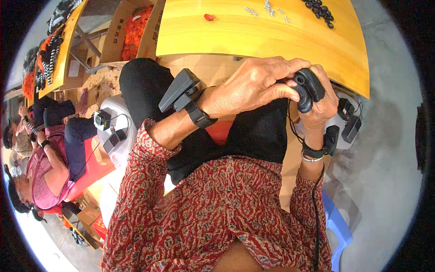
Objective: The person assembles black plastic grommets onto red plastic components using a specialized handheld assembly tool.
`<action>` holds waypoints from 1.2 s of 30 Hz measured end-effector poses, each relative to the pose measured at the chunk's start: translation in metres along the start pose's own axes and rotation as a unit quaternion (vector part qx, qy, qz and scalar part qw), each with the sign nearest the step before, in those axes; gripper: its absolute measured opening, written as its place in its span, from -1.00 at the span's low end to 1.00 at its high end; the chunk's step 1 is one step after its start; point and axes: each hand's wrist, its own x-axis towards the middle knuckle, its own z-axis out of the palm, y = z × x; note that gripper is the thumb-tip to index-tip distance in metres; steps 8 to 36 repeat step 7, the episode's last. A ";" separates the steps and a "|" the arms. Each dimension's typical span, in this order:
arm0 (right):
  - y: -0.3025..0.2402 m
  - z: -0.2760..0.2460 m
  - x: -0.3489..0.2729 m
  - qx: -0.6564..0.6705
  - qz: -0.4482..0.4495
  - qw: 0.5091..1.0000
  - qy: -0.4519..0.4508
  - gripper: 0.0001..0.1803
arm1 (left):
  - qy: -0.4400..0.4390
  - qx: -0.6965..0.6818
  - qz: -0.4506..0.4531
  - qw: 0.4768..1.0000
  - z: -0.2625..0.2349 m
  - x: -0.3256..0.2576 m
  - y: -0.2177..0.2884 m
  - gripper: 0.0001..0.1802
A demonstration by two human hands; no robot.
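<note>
- A small black plastic part [307,88], rounded with a round hole at one end, sits between both hands, in front of the chest and just below the near edge of the yellow table [253,34].
- The left hand [251,86] reaches across from the left, its fingers curled around the upper side of the part and the thumb pressing on it.
- The right hand [322,102] grips the same part from below and the right, fingers wrapped round it.
- Each wrist carries a black strap with a small black box on it; a thin black cable [314,213] runs down from the right wrist along the patterned red sleeve.
- On the table lie a small red piece [208,17], a scatter of tiny silver screws [267,9] and a pile of black parts [321,10] near the far edge.
- Left of the table, an open brown cardboard box [118,36] holds a heap of orange parts [134,34].
- Further left, a second yellow table [61,59] carries rows of black and orange pieces.
- A person in a pink top [41,181] sits at the far left, beside a red surface.
- A blue plastic stool [337,224] shows at the lower right.
</note>
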 end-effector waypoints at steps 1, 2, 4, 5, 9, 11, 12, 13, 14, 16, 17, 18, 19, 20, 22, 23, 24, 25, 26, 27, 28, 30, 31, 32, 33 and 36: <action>0.001 -0.001 0.000 -0.001 -0.001 1.000 0.001 -0.67 | 0.000 -0.003 0.010 1.000 0.000 0.001 0.000 -0.38; 0.003 -0.003 0.000 -0.005 -0.013 1.000 -0.014 -0.66 | 0.000 -0.004 0.012 1.000 0.001 0.002 0.000 -0.38; 0.004 -0.005 -0.001 -0.010 -0.027 0.999 -0.028 -0.65 | -0.013 -0.036 -0.008 0.999 0.002 0.005 0.002 -0.38; 0.005 -0.005 -0.002 0.000 -0.021 1.000 -0.012 -0.65 | -0.015 -0.037 -0.006 0.999 0.002 0.007 0.004 -0.38; 0.004 -0.005 -0.004 0.011 -0.016 1.000 0.006 -0.65 | -0.058 -0.046 -0.041 0.996 -0.002 0.009 0.011 -0.40; 0.004 -0.005 -0.004 0.011 -0.016 1.000 0.006 -0.65 | -0.058 -0.046 -0.041 0.996 -0.002 0.009 0.011 -0.40; 0.004 -0.005 -0.004 0.011 -0.016 1.000 0.006 -0.65 | -0.058 -0.046 -0.041 0.996 -0.002 0.009 0.011 -0.40; 0.004 -0.005 -0.004 0.011 -0.016 1.000 0.006 -0.65 | -0.058 -0.046 -0.041 0.996 -0.002 0.009 0.011 -0.40; 0.004 -0.005 -0.004 0.011 -0.016 1.000 0.006 -0.65 | -0.058 -0.046 -0.041 0.996 -0.002 0.009 0.011 -0.40; 0.004 -0.005 -0.004 0.011 -0.016 1.000 0.006 -0.65 | -0.058 -0.046 -0.041 0.996 -0.002 0.009 0.011 -0.40; 0.004 -0.005 -0.004 0.011 -0.016 1.000 0.006 -0.65 | -0.058 -0.046 -0.041 0.996 -0.002 0.009 0.011 -0.40; 0.004 -0.005 -0.004 0.011 -0.016 1.000 0.006 -0.65 | -0.058 -0.046 -0.041 0.996 -0.002 0.009 0.011 -0.40; 0.004 -0.005 -0.004 0.011 -0.016 1.000 0.006 -0.65 | -0.058 -0.046 -0.041 0.996 -0.002 0.009 0.011 -0.40; 0.004 -0.005 -0.004 0.011 -0.016 1.000 0.006 -0.65 | -0.058 -0.046 -0.041 0.996 -0.002 0.009 0.011 -0.40; 0.004 -0.005 -0.004 0.011 -0.016 1.000 0.006 -0.65 | -0.058 -0.046 -0.041 0.996 -0.002 0.009 0.011 -0.40; 0.004 -0.005 -0.004 0.011 -0.016 1.000 0.006 -0.65 | -0.058 -0.046 -0.041 0.996 -0.002 0.009 0.011 -0.40; 0.004 -0.005 -0.004 0.011 -0.016 1.000 0.006 -0.65 | -0.058 -0.046 -0.041 0.996 -0.002 0.009 0.011 -0.40; 0.004 -0.005 -0.004 0.011 -0.016 1.000 0.006 -0.65 | -0.058 -0.046 -0.041 0.996 -0.002 0.009 0.011 -0.40; 0.004 -0.005 -0.004 0.011 -0.016 1.000 0.006 -0.65 | -0.058 -0.046 -0.041 0.996 -0.002 0.009 0.011 -0.40; 0.004 -0.005 -0.004 0.011 -0.016 1.000 0.006 -0.65 | -0.058 -0.046 -0.041 0.996 -0.002 0.009 0.011 -0.40; 0.004 -0.005 -0.004 0.011 -0.016 1.000 0.006 -0.65 | -0.058 -0.046 -0.041 0.996 -0.002 0.009 0.011 -0.40; 0.004 -0.005 -0.004 0.011 -0.016 1.000 0.006 -0.65 | -0.058 -0.046 -0.041 0.996 -0.002 0.009 0.011 -0.40; 0.004 -0.005 -0.004 0.011 -0.016 1.000 0.006 -0.65 | -0.058 -0.046 -0.041 0.996 -0.002 0.009 0.011 -0.40; 0.004 -0.005 -0.004 0.011 -0.016 1.000 0.006 -0.65 | -0.058 -0.046 -0.041 0.996 -0.002 0.009 0.011 -0.40; 0.004 -0.005 -0.004 0.011 -0.016 1.000 0.006 -0.65 | -0.058 -0.046 -0.041 0.996 -0.002 0.009 0.011 -0.40; 0.004 -0.005 -0.004 0.011 -0.016 1.000 0.006 -0.65 | -0.058 -0.046 -0.041 0.996 -0.002 0.009 0.011 -0.40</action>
